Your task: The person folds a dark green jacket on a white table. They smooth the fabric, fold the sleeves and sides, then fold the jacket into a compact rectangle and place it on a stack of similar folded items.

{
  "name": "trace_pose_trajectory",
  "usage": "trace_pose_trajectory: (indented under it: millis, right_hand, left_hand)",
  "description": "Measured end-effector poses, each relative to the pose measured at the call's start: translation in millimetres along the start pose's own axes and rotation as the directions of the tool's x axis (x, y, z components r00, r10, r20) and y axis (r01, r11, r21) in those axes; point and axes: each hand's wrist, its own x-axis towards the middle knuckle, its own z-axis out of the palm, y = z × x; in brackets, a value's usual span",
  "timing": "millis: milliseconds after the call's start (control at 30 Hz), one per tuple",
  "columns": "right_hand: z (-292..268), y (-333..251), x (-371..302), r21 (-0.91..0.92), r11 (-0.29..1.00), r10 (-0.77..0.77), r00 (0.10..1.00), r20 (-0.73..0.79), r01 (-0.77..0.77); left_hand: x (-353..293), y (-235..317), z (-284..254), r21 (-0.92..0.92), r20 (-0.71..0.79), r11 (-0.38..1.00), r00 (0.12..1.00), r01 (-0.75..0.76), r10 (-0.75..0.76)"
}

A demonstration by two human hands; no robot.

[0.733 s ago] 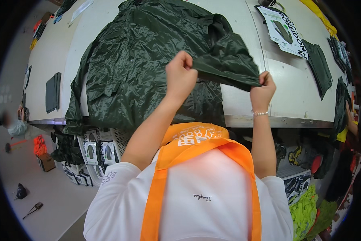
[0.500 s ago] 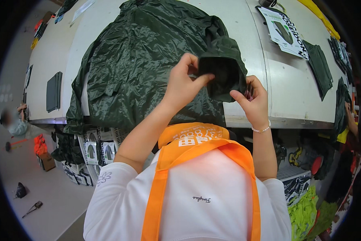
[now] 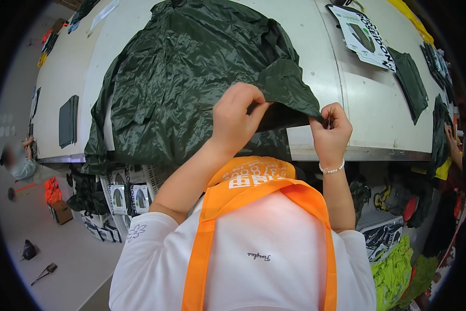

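- One dark green jacket (image 3: 176, 88) lies spread on the worktop (image 3: 365, 132) in front of the person, laid out and not folded, its hem at the near edge.
- Its sleeve on the person's right (image 3: 280, 83) is raised, the end gathered between both hands; I'd judge the handling of this end unfinished.
- The left hand (image 3: 236, 116) pinches the rim of that end between thumb and fingers; the right hand (image 3: 332, 136) pinches its far corner, fingers curled in.
- The opposite sleeve (image 3: 97, 136) runs down the left side, touched by neither hand; whether it is finished or waiting, I cannot tell.
- Well apart to the left sits a folded dark green bundle (image 3: 68, 121), seemingly complete; to the right, a printed card (image 3: 361, 40) and a flat green piece (image 3: 409, 85).
- Farther out, packets (image 3: 140, 197) show below the worktop, and another person (image 3: 21, 167) stands at far left.
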Motion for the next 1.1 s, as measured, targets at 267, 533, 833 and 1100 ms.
trace_pose_trajectory:
  millis: [267,533,833,1100]
  right_hand:
    - [-20,-6,-15,-0.087,0.995,-0.036,0.983,0.179,0.052]
    - [-22,2,-12,0.014,1.000,0.024,0.991,-0.129,-0.023]
    - [-26,10,-12,-0.298,0.954,-0.013,0.999,-0.045,-0.001]
    - [-31,20,-23,0.050,0.988,0.150,0.988,-0.027,-0.149]
  left_hand:
    - [11,0,-7,0.080,-0.071,0.956,0.955,-0.284,0.290]
    - [2,5,1,0.064,0.026,0.924,0.926,-0.378,0.377]
    - [-9,5,0,0.072,0.064,0.925,0.927,-0.374,0.370]
    - [-26,-3,10,-0.008,0.110,0.947,0.942,-0.320,0.319]
